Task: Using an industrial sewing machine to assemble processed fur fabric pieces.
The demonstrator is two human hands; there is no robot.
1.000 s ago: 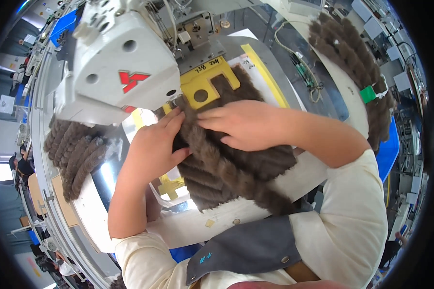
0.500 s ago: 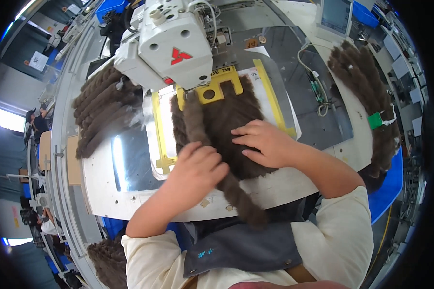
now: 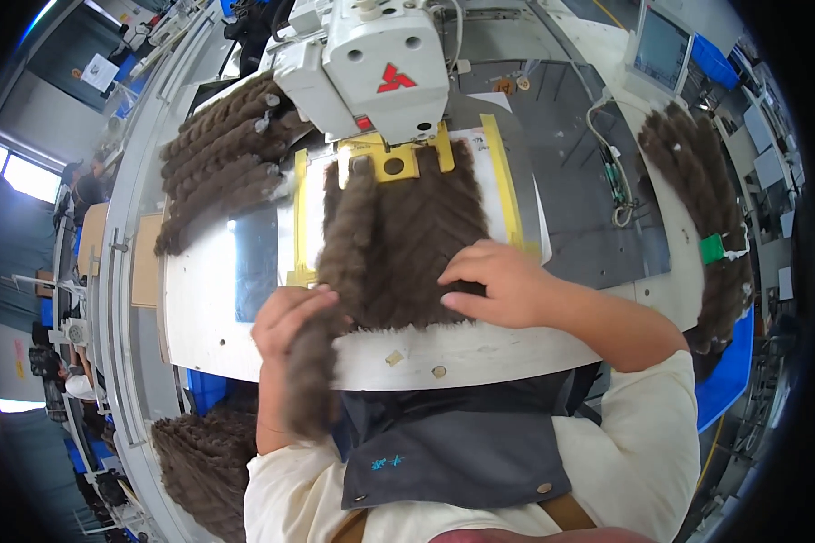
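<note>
A flat brown fur piece (image 3: 426,235) lies on the white board under the sewing machine head (image 3: 385,81). A long fluffy fur strip (image 3: 346,244) runs down its left side from a yellow clamp plate (image 3: 395,166). My left hand (image 3: 290,319) is closed around this strip near the table's front edge, and the blurred lower end hangs over my forearm. On the fur piece's right edge rests my right hand (image 3: 503,282), its fingers bent and the thumb apart from them. No separate thing shows in it.
More fur strips (image 3: 231,149) lie at the left, and another bundle (image 3: 702,217) with a green tie (image 3: 713,248) at the right. A fur pile (image 3: 204,462) sits below left. Yellow strips (image 3: 505,185) edge the board. A screen (image 3: 663,47) stands far right.
My left hand has moved left with the fur strip, whose loose end has swung from lower right to lower left. My right hand's fingers are more bent. The whole view has shifted slightly.
</note>
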